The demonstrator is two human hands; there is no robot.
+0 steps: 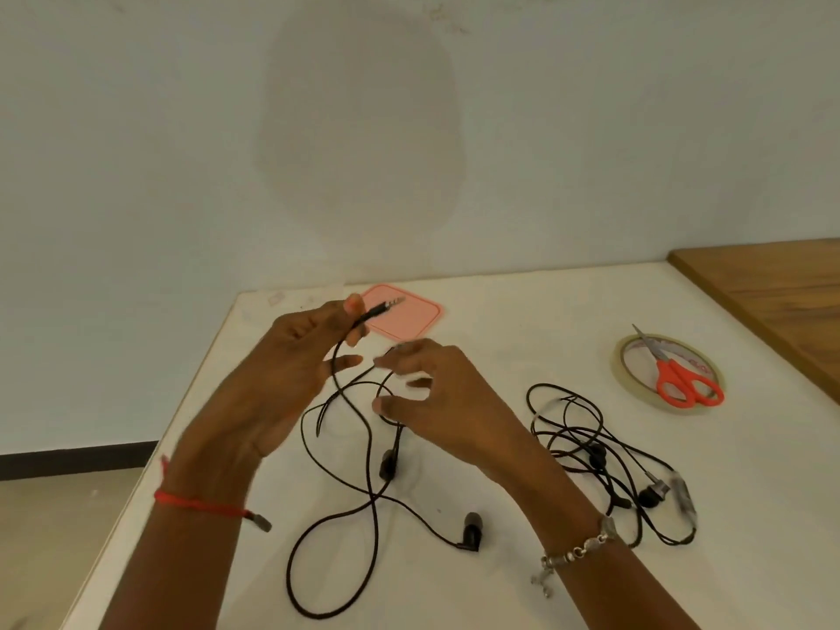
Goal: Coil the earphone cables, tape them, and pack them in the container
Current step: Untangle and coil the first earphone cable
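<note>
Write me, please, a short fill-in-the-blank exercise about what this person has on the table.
1. The left hand pinches the earphone cable near its plug, with the ____ container beyond it.
2. Across the tape roll lie the ____.
3. A second earphone set lies tangled on the table, to the ____ of the right hand.

Missing words: pink; scissors; right.
</note>
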